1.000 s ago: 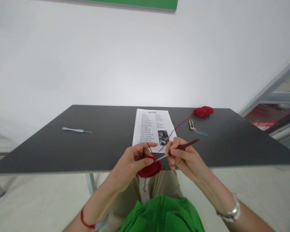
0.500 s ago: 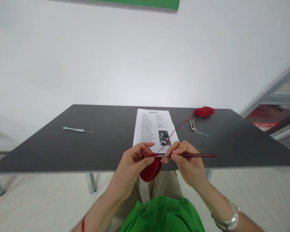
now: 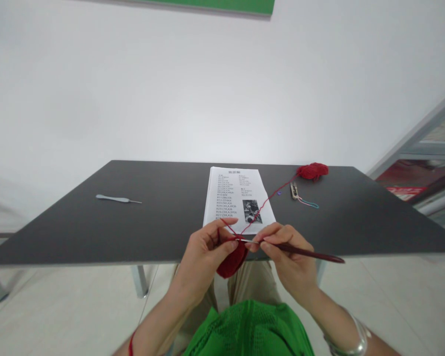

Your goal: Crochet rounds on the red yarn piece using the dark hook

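Between thumb and fingers, my left hand (image 3: 203, 257) pinches a rounded red crochet piece (image 3: 230, 263) at its upper edge. Red yarn runs over its raised index finger. My right hand (image 3: 291, 257) grips a crochet hook (image 3: 311, 252) with a dark red handle. The hook's metal tip meets the top edge of the piece, where yarn loops around it; the exact stitch is too small to tell. A red yarn strand (image 3: 269, 200) stretches from the work across the paper to a red yarn ball (image 3: 312, 171) at the back right of the table.
Printed sheets (image 3: 230, 193) with text and a photo lie just beyond my hands on the dark table (image 3: 163, 217). To the right are small thread snips (image 3: 294, 191) with a cord and a purple stitch marker (image 3: 279, 193). A pale-handled hook (image 3: 113, 199) lies left.
The crochet hook's handle end has swung down and toward me, so the hook now slants. My right hand has turned slightly with it. My left hand keeps its pinch.
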Demonstrator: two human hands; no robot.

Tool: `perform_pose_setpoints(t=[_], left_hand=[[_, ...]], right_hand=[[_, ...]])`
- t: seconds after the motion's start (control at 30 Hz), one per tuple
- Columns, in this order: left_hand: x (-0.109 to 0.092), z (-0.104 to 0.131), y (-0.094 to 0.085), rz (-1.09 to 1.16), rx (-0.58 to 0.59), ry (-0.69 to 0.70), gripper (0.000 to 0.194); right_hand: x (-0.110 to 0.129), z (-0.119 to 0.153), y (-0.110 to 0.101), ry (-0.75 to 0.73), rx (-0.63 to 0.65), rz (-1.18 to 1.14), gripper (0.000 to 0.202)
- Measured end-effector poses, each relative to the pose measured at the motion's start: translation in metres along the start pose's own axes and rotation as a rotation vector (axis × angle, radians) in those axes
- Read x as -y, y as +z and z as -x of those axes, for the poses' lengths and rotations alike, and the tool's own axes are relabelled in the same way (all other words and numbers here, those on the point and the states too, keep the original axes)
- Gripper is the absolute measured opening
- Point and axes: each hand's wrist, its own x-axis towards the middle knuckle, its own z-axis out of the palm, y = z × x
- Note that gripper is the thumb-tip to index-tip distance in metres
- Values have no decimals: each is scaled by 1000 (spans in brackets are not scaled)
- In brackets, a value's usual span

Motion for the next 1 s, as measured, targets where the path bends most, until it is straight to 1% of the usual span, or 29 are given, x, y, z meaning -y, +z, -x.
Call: perform_pose_setpoints(t=[0.07, 0.23, 0.3, 0.37, 0.43, 0.5, 0.63, 0.73, 0.87, 0.93, 1.0], left_hand=[[0, 0, 1, -13, -11, 2, 34], [4, -1, 2, -93, -58, 49, 31], [8, -1, 2, -146, -80, 86, 30], [11, 0, 1, -205, -103, 125, 30], [13, 1, 1, -247, -115, 149, 29], [13, 2, 1, -256, -113, 157, 28], [11, 2, 2, -181, -98, 132, 28], [12, 1, 2, -142, -93, 118, 29], [14, 2, 2, -191, -100, 144, 29], [15, 2, 2, -256, -111, 171, 29], [15, 3, 2, -339, -129, 205, 30]], right_hand=[[1, 0, 0, -41, 14, 90, 19], [11, 1, 7, -232, 54, 459, 20], [16, 3, 10, -269, 62, 566, 19], [19, 5, 12, -275, 70, 634, 19], [18, 7, 13, -271, 57, 643, 19], [15, 9, 12, -247, 26, 581, 20], [4, 11, 8, -154, -56, 401, 20], [1, 12, 8, -132, -80, 345, 20], [1, 15, 8, -159, -56, 397, 23], [2, 16, 8, -172, -41, 439, 23], [1, 16, 7, -148, -29, 447, 21]])
